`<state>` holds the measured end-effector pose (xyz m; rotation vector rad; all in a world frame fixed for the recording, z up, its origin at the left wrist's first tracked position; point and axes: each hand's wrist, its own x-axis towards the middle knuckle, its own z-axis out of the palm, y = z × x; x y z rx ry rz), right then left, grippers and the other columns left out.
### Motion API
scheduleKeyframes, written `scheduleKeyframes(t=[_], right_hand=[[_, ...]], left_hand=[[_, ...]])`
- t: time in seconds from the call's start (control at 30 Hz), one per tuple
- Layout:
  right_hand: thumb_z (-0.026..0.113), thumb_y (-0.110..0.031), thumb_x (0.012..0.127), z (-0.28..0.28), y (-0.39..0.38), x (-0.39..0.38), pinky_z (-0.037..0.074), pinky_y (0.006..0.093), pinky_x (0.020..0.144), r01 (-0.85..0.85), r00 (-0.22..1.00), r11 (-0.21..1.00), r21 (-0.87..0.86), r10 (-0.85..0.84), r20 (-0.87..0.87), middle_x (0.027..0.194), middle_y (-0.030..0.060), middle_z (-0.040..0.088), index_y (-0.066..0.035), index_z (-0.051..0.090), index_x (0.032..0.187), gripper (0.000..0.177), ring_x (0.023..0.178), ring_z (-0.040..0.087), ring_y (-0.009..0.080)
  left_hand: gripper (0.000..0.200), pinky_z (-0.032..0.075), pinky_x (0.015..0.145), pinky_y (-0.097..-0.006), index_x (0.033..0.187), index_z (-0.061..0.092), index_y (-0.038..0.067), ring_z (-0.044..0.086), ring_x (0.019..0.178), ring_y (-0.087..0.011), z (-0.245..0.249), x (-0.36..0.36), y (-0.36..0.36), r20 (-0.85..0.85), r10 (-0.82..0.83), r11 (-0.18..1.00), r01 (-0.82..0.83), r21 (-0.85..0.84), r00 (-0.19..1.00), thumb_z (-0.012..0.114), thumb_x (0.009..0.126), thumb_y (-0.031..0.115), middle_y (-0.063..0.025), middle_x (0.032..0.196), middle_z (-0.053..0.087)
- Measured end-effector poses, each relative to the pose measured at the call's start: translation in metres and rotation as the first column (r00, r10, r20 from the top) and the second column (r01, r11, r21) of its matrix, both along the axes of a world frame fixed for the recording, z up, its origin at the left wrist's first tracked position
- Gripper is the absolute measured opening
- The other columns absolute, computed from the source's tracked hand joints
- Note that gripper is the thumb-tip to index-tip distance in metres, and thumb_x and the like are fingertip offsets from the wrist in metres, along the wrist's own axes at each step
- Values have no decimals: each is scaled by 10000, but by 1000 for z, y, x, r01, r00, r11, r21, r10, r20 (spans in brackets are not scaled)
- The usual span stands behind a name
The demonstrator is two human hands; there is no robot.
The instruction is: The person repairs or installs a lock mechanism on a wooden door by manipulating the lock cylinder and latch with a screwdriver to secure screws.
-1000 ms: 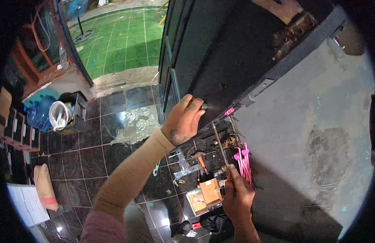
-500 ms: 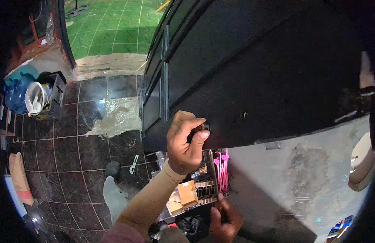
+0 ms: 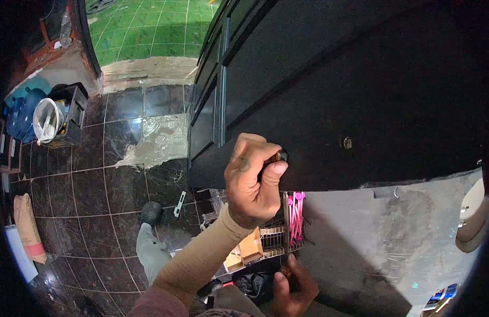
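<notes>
My left hand [image 3: 255, 179] reaches up to a black panelled door [image 3: 308, 105]. Its thumb and fingers pinch a small round dark piece with a brassy edge [image 3: 283, 156], against or just in front of the door's face. To the right, a small brass-coloured fitting [image 3: 347, 142] sits in the door. Lower down, my right hand [image 3: 294, 290] has its fingers curled around something brownish, mostly hidden by the fingers; its kind I cannot make out.
Below the door stands a wire rack [image 3: 273, 240] with cardboard boxes [image 3: 251, 247] and pink plastic pieces [image 3: 295, 216]. A slotted metal plate [image 3: 179, 204] lies on the dark tiles. At left are a black crate [image 3: 75, 116], white bucket [image 3: 48, 121] and paper sack [image 3: 29, 227].
The view has shifted a little, so the door fitting appears farther right. My left hand keeps its pinch on the dark piece, and my right hand stays low with fingers curled.
</notes>
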<state>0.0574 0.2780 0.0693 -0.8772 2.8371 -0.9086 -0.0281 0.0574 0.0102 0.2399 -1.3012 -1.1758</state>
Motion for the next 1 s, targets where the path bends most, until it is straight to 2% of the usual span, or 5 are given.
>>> scheduleKeyframes(t=[0.23,0.33,0.4,0.47,1.0], right_hand=[[609,-169,993,18,3,-8,497,329,878,59,983,997,-50,-49,177,1073,137,712,9,650,1257,321,966,647,193],[596,-173,1000,0,24,-17,485,324,879,-78,994,981,177,63,92,1085,144,703,-2,623,1298,345,975,635,190],[601,-165,990,-2,15,-12,486,321,854,12,986,998,57,-21,167,1066,144,700,2,620,1299,352,945,631,187],[606,-156,980,-7,10,-6,487,318,829,95,963,995,-43,-80,256,1047,144,696,7,616,1300,359,916,628,183],[646,-89,901,-1,-22,27,499,298,629,509,646,766,-394,-37,763,895,145,667,40,585,1305,429,683,601,152]], left_hand=[[290,476,822,-363,1173,578,-34,578,926,-250,-13,29,55,211,-12,952,-54,302,977,574,945,146,-139,1022,606],[333,479,744,-360,1186,561,-35,562,848,-194,0,55,89,-288,-420,389,457,800,861,486,1030,250,-98,950,586],[379,454,646,-339,1165,563,-35,522,740,-155,17,66,84,-678,-428,-86,720,689,598,429,1063,305,-58,856,546],[443,400,537,-303,1134,570,-37,454,618,-115,26,63,60,-836,-360,-242,824,513,414,376,1081,357,-14,753,481],[298,295,503,-269,978,577,-16,344,588,-103,25,73,36,-945,-145,-600,734,319,292,512,1012,273,33,728,390]])
